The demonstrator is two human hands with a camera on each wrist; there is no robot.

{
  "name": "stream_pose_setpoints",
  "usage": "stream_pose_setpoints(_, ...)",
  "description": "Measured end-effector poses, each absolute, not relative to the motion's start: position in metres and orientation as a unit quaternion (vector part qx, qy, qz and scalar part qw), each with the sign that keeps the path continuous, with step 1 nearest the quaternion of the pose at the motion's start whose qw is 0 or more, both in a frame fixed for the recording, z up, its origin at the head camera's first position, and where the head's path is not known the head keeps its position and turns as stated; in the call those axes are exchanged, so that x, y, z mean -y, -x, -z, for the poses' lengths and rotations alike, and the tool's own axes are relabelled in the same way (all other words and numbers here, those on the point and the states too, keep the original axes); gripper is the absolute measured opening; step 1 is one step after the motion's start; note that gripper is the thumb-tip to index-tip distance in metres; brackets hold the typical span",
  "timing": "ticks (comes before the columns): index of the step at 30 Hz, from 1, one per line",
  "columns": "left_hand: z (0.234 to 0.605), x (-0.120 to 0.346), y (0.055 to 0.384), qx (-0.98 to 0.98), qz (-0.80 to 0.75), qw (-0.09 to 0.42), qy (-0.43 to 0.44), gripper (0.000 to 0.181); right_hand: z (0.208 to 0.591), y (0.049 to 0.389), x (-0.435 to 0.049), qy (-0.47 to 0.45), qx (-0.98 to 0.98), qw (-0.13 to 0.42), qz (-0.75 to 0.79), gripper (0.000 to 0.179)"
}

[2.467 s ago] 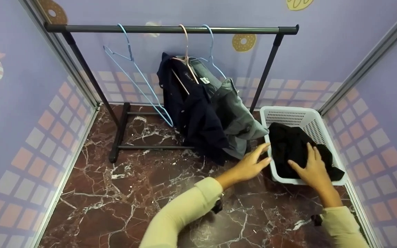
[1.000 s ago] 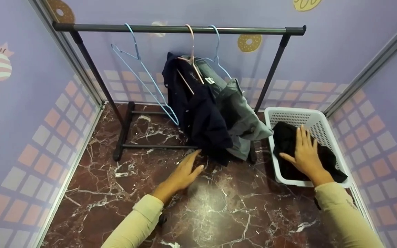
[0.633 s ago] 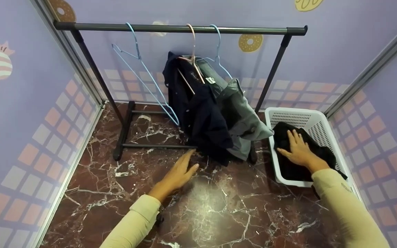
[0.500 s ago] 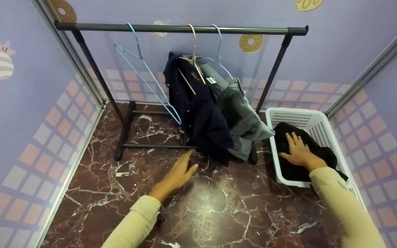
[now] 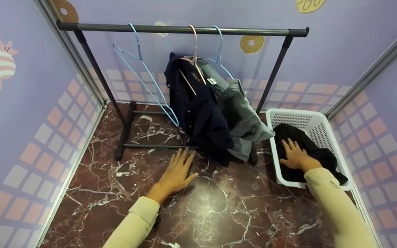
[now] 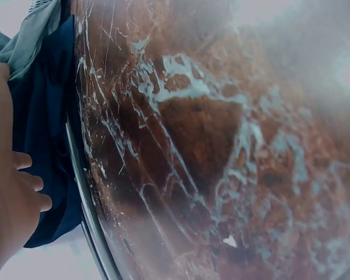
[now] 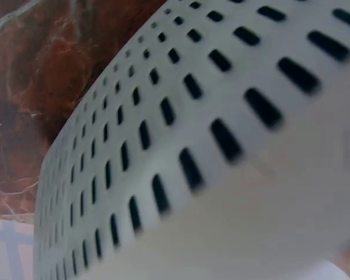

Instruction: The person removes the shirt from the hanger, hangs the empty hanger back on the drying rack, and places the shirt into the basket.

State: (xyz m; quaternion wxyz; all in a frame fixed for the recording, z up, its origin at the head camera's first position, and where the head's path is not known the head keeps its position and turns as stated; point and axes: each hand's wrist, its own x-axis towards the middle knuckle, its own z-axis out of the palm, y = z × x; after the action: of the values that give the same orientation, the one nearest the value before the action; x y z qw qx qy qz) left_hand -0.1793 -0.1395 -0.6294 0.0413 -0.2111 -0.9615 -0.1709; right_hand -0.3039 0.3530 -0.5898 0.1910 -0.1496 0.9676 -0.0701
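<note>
In the head view my left hand (image 5: 176, 177) is spread with its fingers straight, over the floor by the rack's lower bar and just left of the dark navy shirt (image 5: 198, 113). It holds nothing. My right hand (image 5: 295, 156) lies on a bunched black garment (image 5: 322, 155) inside the white basket (image 5: 322, 137), fingers apart and fairly straight. The black cloth's kind cannot be told. The navy shirt hangs from a pink hanger (image 5: 195, 41), with a grey-green garment (image 5: 246, 113) on a blue hanger behind it. The left wrist view shows the navy cloth (image 6: 46, 128) beyond my fingers.
A black clothes rack (image 5: 150, 28) spans the back. One bare blue hanger (image 5: 150, 77) hangs on its left part. The grey-green garment's lower end touches the basket's left rim. Patterned walls enclose three sides. The basket's slotted side (image 7: 134, 146) fills the right wrist view.
My left hand has moved left, away from the basket to the rack's lower bar, and its fingers have spread. My right hand has shifted slightly left and nearer on the black garment.
</note>
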Motion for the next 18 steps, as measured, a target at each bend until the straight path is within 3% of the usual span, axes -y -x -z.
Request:
stream_pose_setpoints(9, 0.625, 0.147, 0.181, 0.974, 0.122, 0.027, 0.189, 0.086, 0.586, 0.289, -0.349, 0.156, -0.974, 0.133, 0.096, 0.088)
stream_pose_setpoints(14, 0.623, 0.149, 0.185, 0.977, 0.110, 0.017, 0.183, 0.085, 0.569, 0.269, -0.355, 0.144, -0.979, 0.069, 0.128, 0.090)
stream_pose_setpoints(18, 0.621, 0.152, 0.189, 0.980, 0.098, 0.020, 0.172, 0.084, 0.553, 0.251, -0.364, 0.084, -0.985, 0.004, 0.148, 0.092)
